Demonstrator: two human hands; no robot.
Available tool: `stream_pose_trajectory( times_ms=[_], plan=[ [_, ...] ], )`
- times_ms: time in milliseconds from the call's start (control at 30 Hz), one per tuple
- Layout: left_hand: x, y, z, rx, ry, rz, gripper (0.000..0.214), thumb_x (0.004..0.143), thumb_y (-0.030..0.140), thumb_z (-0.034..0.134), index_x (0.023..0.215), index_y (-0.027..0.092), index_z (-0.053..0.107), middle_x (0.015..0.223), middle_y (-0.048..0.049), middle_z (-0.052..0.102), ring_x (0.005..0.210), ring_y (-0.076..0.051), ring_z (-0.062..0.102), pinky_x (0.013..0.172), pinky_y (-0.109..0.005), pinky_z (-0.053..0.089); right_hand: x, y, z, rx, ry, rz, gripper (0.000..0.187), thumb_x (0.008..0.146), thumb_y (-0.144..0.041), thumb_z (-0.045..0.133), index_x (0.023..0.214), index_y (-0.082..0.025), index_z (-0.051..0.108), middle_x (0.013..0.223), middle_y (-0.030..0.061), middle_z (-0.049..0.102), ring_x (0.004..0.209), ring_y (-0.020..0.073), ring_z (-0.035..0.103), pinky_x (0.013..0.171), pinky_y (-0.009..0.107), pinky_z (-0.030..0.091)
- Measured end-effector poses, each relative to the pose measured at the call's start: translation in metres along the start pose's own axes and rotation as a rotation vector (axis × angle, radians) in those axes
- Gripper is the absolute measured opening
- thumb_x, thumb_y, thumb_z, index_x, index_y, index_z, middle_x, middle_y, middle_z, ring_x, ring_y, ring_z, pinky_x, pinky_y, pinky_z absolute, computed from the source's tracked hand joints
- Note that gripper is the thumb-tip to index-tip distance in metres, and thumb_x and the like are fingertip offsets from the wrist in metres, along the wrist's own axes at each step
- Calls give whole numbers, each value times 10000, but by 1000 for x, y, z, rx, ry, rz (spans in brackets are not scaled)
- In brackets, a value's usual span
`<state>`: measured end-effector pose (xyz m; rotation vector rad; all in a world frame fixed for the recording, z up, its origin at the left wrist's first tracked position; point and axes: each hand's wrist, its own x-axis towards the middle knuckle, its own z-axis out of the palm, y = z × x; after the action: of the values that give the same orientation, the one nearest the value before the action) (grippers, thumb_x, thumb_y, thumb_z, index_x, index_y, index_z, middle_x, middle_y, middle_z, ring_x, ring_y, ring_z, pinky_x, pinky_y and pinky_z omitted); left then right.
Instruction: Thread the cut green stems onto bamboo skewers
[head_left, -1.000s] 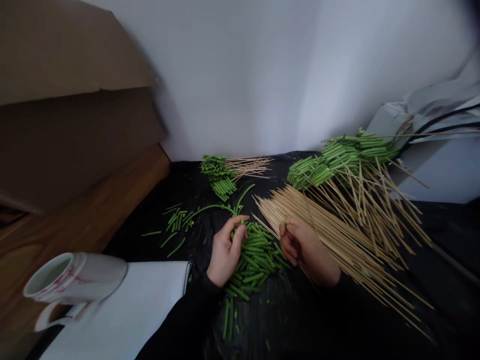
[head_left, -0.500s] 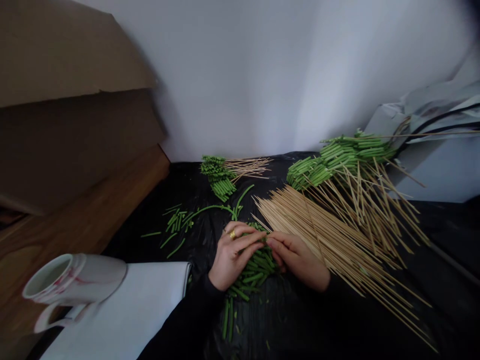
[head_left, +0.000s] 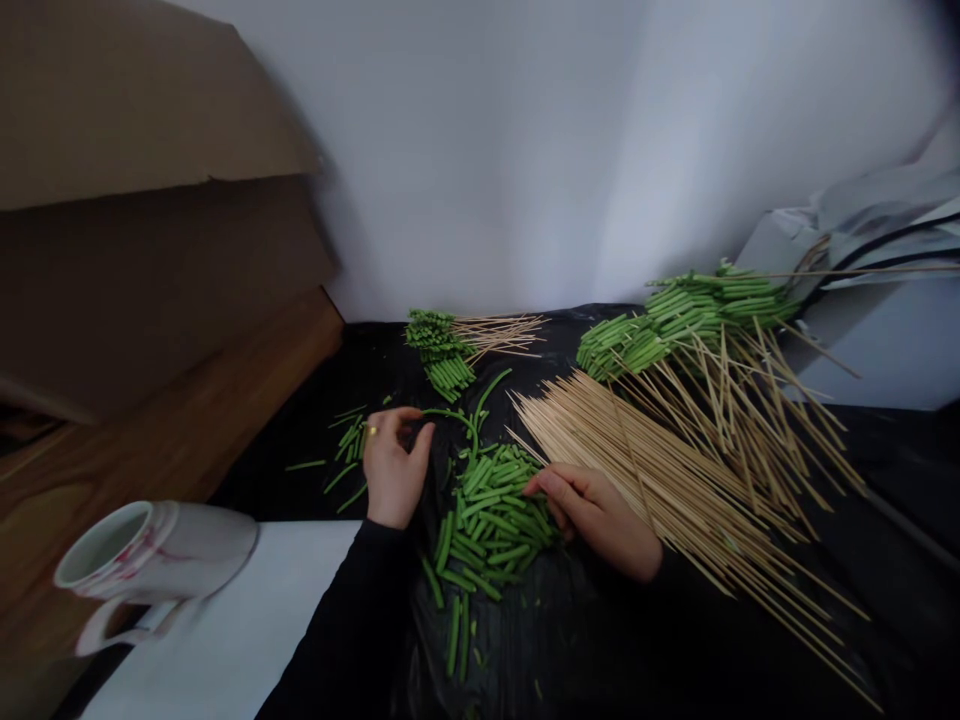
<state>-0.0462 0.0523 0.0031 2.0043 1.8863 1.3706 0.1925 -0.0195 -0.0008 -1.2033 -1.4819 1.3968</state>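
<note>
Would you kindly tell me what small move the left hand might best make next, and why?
Perhaps close the left hand on the long curved green stem: its parted thumb and fingers are beside that stem, with the short green pieces piled nearby.

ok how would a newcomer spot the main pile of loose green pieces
Find the black sheet below the white wall. The pile lies on it, between the left hand and right hand. It's loose and bigger than the scatter at left, while the bundles beyond trail wooden sticks.
</note>
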Motion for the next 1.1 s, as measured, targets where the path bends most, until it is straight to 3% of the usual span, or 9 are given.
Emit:
stream_pose_trajectory(
  times_ms=[67, 133, 267, 433, 567, 733, 833, 900, 1100],
  plan=[
    [-4, -1, 4, 129, -208, 37, 149, 841, 328, 603, 799, 190, 640, 818, -25, 571, 716, -163, 569, 681, -291, 447, 0, 1, 0, -2, 3, -1, 429, 912, -552, 430, 872, -180, 640, 500, -73, 438, 443, 95, 434, 472, 234, 352],
    [-11, 2, 8, 207, -362, 51, 207, 857, 369, 579, 755, 201, 645, 782, -21, 566, 721, -171, 574, 668, -290, 430, 1, 1, 0, -3, 6, -2, 432, 910, -555, 429, 865, -180, 640, 503, -73, 436, 444, 95, 434, 468, 233, 353],
    [-19, 8, 14, 293, -495, 27, 244, 851, 412, 579, 752, 211, 675, 825, -41, 621, 799, -199, 607, 685, -297, 423, 1, 0, 0, -7, 7, -2, 440, 906, -563, 430, 866, -179, 639, 503, -74, 428, 442, 95, 424, 467, 235, 347],
    [-15, 4, 14, 200, -628, -9, 165, 827, 326, 589, 816, 221, 716, 832, -32, 669, 747, -183, 621, 677, -290, 433, 0, 0, 1, -16, -9, -2, 449, 897, -577, 437, 867, -180, 644, 506, -72, 426, 458, 100, 432, 481, 238, 354],
    [-14, 4, 14, 163, -590, -27, 120, 814, 279, 579, 794, 208, 674, 784, -22, 664, 733, -182, 624, 663, -289, 432, 0, 1, 1, -20, -2, -10, 447, 906, -573, 432, 872, -182, 646, 499, -72, 428, 457, 98, 428, 482, 237, 349],
    [-15, 10, 12, 29, -371, -55, 143, 896, 321, 504, 907, 209, 592, 789, -13, 685, 712, -179, 640, 669, -290, 455, 1, 1, 1, -25, -1, -12, 451, 910, -566, 428, 875, -175, 650, 506, -69, 433, 454, 96, 433, 479, 237, 347],
    [-17, 16, 10, -48, -207, 91, 141, 912, 307, 511, 957, 200, 592, 893, -44, 698, 839, -195, 653, 775, -311, 476, 2, 1, 0, -5, 2, -7, 441, 905, -561, 443, 877, -173, 650, 505, -69, 437, 451, 94, 432, 472, 236, 348],
    [-20, 22, 9, -62, -182, 243, 127, 917, 275, 524, 967, 197, 610, 925, -52, 698, 891, -198, 639, 831, -328, 468, 3, 1, 0, 16, 15, -7, 414, 888, -552, 480, 887, -173, 647, 526, -65, 457, 462, 91, 446, 471, 231, 358],
    [-37, 37, 11, -78, -380, 621, 153, 906, 179, 560, 1022, 203, 656, 927, -45, 728, 883, -192, 625, 804, -337, 442, 6, 1, -2, 174, 86, 16, 425, 793, -506, 636, 1067, -187, 576, 613, -70, 521, 455, 76, 458, 411, 206, 323]
  ],
)
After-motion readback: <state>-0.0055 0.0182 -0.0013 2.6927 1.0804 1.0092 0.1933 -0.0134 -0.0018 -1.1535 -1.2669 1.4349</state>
